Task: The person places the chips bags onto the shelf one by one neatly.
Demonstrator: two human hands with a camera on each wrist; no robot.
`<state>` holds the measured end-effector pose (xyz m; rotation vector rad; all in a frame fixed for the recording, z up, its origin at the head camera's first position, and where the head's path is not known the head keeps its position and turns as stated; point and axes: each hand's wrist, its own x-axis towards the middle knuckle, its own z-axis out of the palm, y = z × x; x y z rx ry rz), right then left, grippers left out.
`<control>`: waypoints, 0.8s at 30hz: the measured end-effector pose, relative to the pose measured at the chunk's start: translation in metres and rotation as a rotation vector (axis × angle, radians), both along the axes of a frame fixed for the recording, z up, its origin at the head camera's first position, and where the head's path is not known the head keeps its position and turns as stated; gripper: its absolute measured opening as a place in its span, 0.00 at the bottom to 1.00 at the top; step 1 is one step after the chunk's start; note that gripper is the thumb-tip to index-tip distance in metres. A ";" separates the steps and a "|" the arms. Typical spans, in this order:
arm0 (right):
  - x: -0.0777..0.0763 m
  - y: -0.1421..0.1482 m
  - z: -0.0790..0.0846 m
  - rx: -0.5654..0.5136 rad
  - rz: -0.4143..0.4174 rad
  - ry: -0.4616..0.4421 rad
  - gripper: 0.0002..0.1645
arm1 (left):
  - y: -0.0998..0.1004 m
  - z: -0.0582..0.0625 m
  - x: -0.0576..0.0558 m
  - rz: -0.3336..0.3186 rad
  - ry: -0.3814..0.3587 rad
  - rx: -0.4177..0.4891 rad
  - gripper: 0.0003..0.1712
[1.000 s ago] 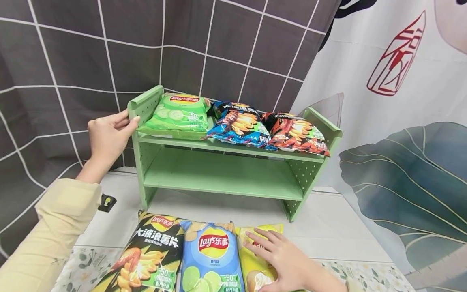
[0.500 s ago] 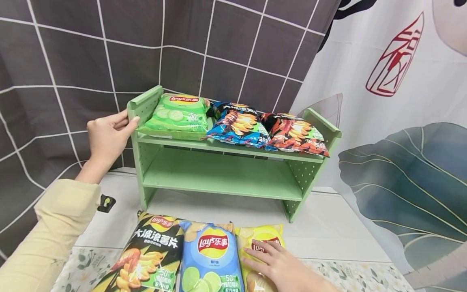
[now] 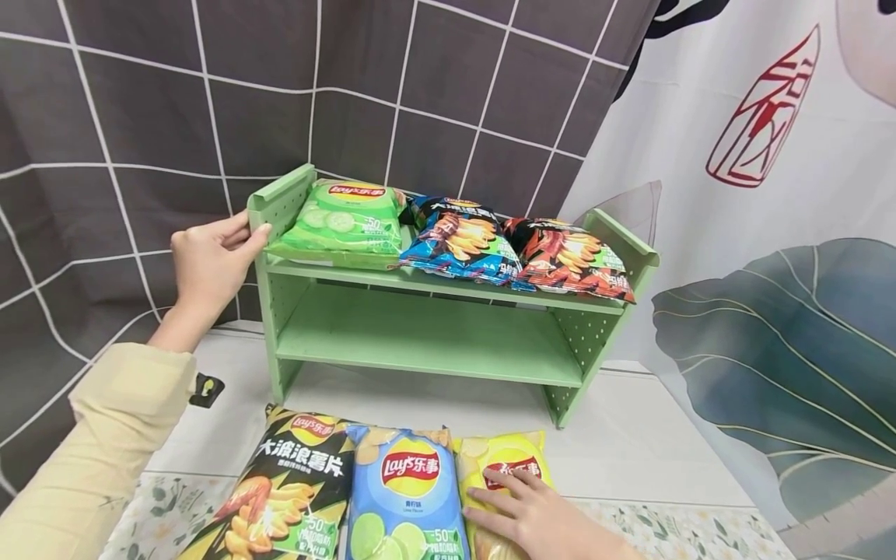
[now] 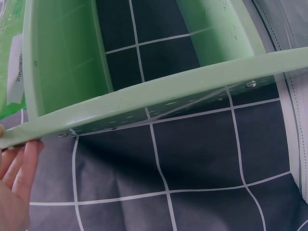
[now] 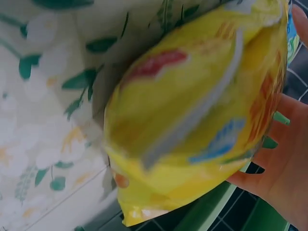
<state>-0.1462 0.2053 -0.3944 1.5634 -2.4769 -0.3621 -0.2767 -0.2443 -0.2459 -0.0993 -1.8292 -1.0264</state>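
Observation:
My left hand (image 3: 210,260) pinches the upper left side panel of a green two-tier shelf (image 3: 427,330), thumb in front and fingers behind. In the left wrist view its fingers press the panel's edge at the far left. My right hand (image 3: 528,513) lies with spread fingers on a yellow Lay's chip bag (image 3: 493,451) at the front. The right wrist view shows the bag's seamed back (image 5: 178,106), with the hand (image 5: 284,163) on its far face. To the left of it lie a blue lime chip bag (image 3: 406,498) and a black chip bag (image 3: 297,478).
On the top tier sit a green chip bag (image 3: 350,222), a dark blue one (image 3: 462,241) and a red-black one (image 3: 574,257). The lower tier shows bare green board. A dark checked curtain (image 3: 434,78) hangs behind. A small black item (image 3: 206,390) lies left of the shelf.
My right hand has lowered slightly over the yellow bag, uncovering more of its logo. My left hand stays on the shelf panel.

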 end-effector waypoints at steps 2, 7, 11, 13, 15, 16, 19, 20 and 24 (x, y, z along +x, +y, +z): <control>0.001 -0.001 -0.003 0.002 0.050 0.072 0.35 | 0.000 0.000 0.000 -0.003 0.006 0.005 0.20; 0.002 0.000 -0.002 -0.011 0.046 0.078 0.36 | 0.000 0.001 0.001 -0.009 0.012 0.009 0.20; 0.000 0.004 0.001 -0.012 -0.040 -0.011 0.42 | 0.000 0.000 0.000 -0.008 0.010 0.010 0.20; -0.002 0.007 0.001 -0.027 -0.081 -0.042 0.44 | 0.000 0.000 0.000 -0.009 0.008 0.012 0.20; -0.003 0.010 -0.001 -0.046 -0.110 -0.047 0.47 | 0.000 0.000 -0.001 -0.009 0.006 0.011 0.20; -0.004 0.011 -0.002 -0.058 -0.119 -0.036 0.48 | 0.000 0.000 -0.001 -0.009 0.006 0.009 0.20; -0.006 0.015 -0.007 -0.087 -0.133 0.012 0.52 | 0.000 -0.001 -0.001 -0.005 0.006 0.001 0.20; -0.006 0.016 -0.008 -0.096 -0.138 0.029 0.52 | 0.000 -0.001 -0.001 -0.003 0.005 -0.001 0.20; -0.005 0.019 -0.012 -0.106 -0.149 0.095 0.52 | 0.000 -0.001 -0.001 -0.003 0.011 -0.004 0.20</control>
